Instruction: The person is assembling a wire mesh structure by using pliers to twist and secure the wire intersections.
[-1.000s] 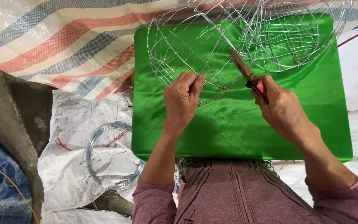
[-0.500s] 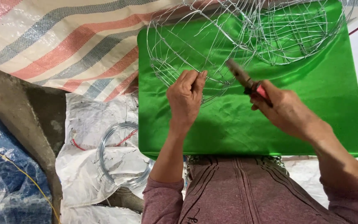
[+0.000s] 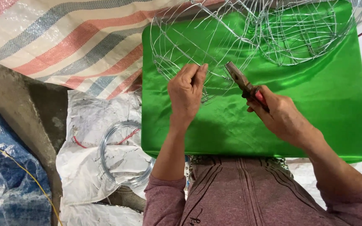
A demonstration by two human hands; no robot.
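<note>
Evidently light and springy, the wire frame bends easily; left hand pinches a near strand, right hand closes around red-handled pliers.

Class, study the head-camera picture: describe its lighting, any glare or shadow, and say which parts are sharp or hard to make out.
Head view: soft, even light; the shiny green satin cloth shows pale sheen streaks, and a dim shadow lies under the left hand. Both hands and the red-handled pliers in the right hand are sharp. The thin silver wire frame is fine and partly lost against the cloth; its top is cropped.
</note>
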